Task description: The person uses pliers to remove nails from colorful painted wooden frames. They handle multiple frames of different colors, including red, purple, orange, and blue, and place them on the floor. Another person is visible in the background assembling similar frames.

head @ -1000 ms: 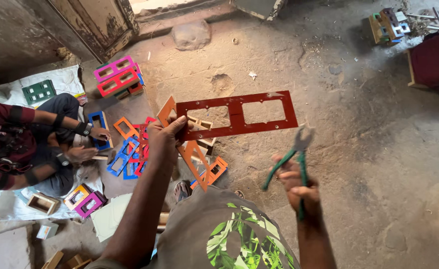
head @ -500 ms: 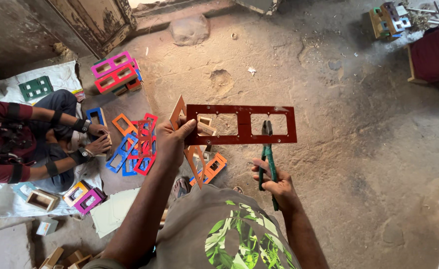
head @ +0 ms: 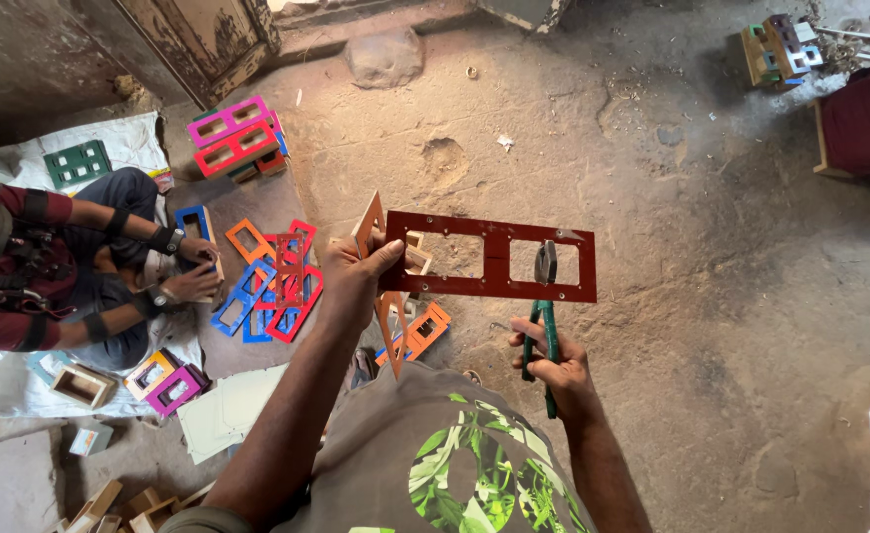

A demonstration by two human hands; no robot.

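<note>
A dark red flat rectangular frame with two window openings (head: 489, 268) is held level above the dirt floor (head: 711, 296), its left end pinched in the closed grip of the left hand (head: 356, 281). Green-handled metal pliers (head: 543, 321) are clasped in the closed right hand (head: 553, 367) below the frame, their tips set against its right opening.

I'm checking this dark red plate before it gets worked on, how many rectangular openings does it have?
2. The dark red plate has one opening beside the left hand, the other where the green-handled pliers in the right hand reach. None looks hidden.
</note>
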